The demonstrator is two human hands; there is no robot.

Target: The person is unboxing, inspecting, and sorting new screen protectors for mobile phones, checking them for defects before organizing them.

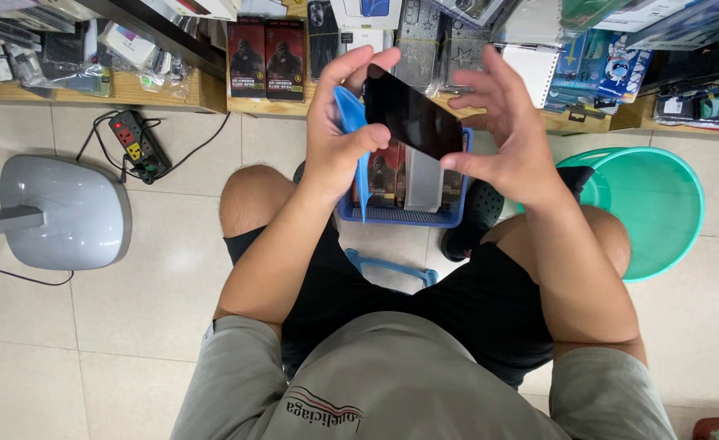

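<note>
Item: dark glossy phone (412,118), flat black face up, held above the lap between both hands, tilted with its lower end toward the right hand.

Left hand (339,122): closed around the phone's upper-left edge, thumb on the near side, fingers curled over the top; also pinning a thin blue film (351,122) that hangs down from the grip toward the basket.

Right hand (502,134): thumb and lower fingers pinching the phone's lower-right corner, the remaining fingers spread wide and lifted clear of the screen.

Below the hands: blue plastic basket (400,215) on the floor between the knees, holding boxed packets (385,173) stood on edge and a grey sleeve.

Right of the knees: green round plastic stool (661,204), partly hidden by the right forearm.

Left: grey oval lamp base (66,212) on the tiled floor; black power strip (135,143) with cable near the shelf.

Top: wooden shelf (172,90) crowded with packaged accessories, among them two dark red-and-black boxes (266,57) side by side.

Wearer: seated, grey shirt, black shorts, black shoe (477,208) beside the basket
</note>
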